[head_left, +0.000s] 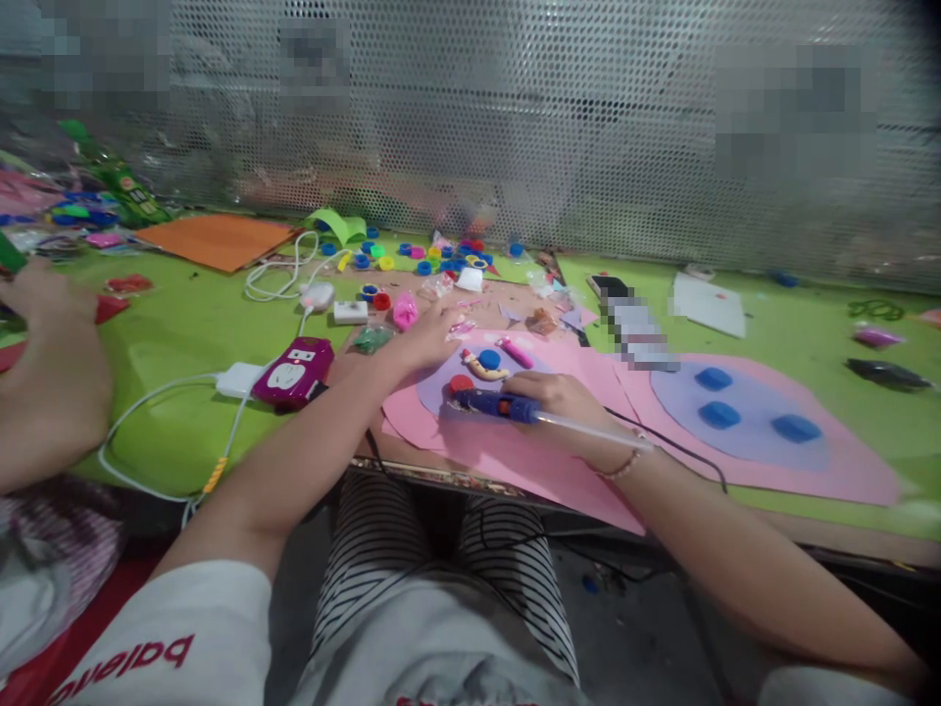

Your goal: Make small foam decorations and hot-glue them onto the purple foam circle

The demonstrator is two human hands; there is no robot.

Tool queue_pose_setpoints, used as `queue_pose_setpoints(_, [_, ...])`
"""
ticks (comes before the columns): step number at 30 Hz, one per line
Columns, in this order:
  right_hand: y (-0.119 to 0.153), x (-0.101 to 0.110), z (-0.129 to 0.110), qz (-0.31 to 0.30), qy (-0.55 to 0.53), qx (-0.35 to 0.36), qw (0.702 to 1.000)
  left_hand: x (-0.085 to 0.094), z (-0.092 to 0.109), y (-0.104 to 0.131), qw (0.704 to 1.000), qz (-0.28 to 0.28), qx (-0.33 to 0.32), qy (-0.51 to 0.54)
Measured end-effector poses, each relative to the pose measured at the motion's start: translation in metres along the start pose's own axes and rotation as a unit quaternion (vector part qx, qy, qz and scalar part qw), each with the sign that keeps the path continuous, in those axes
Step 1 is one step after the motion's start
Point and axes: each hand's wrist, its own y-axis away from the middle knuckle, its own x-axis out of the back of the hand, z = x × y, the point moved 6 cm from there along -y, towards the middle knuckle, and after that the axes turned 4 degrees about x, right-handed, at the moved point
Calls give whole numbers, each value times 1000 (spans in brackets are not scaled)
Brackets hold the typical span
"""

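Observation:
My right hand (563, 400) is closed around a blue glue gun (496, 402), with a clear glue stick (592, 429) poking out of its back end. The gun's nozzle sits by a red bottle cap (461, 384) on a purple paper shape (441, 395). Around it lie a blue cap (489, 360), a curved cream-coloured piece (485, 369) and a bright pink piece (516, 352). Pink paper (515, 461) is underneath. At that paper's upper left edge, my left hand (432, 336) rests with fingers stretched out, beside a small shiny pink bit (462, 327).
A second purple shape (757, 436) with blue caps lies right, below a phone (636, 324). Left stand a magenta power socket (294, 373) and white cables. Loose caps (422, 267) are scattered behind. Another person's arm (55, 373) reaches in at left. Perforated metal (470, 118) borders the back.

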Motion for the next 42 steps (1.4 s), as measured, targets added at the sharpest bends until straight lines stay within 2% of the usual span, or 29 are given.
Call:
queue_pose_setpoints(17, [-1, 1, -1, 2, -6, 6, 1000, -1, -4, -2, 1000, 0, 5, 17])
queue_pose_setpoints(22, [0, 0, -1, 1, -11, 10, 1000, 0, -5, -3, 1000, 20, -5, 20])
queue_pose_setpoints(31, [0, -3, 2, -5, -14, 4, 1000, 2, -1, -3, 1000, 21, -14, 16])
queue_pose_setpoints(36, [0, -2, 2, -11, -8, 0, 1000, 3, 1, -4, 998, 31, -46, 14])
queue_pose_setpoints(42, [-1, -2, 1, -9, -10, 8, 1000, 1, 0, -5, 999, 14, -43, -1])
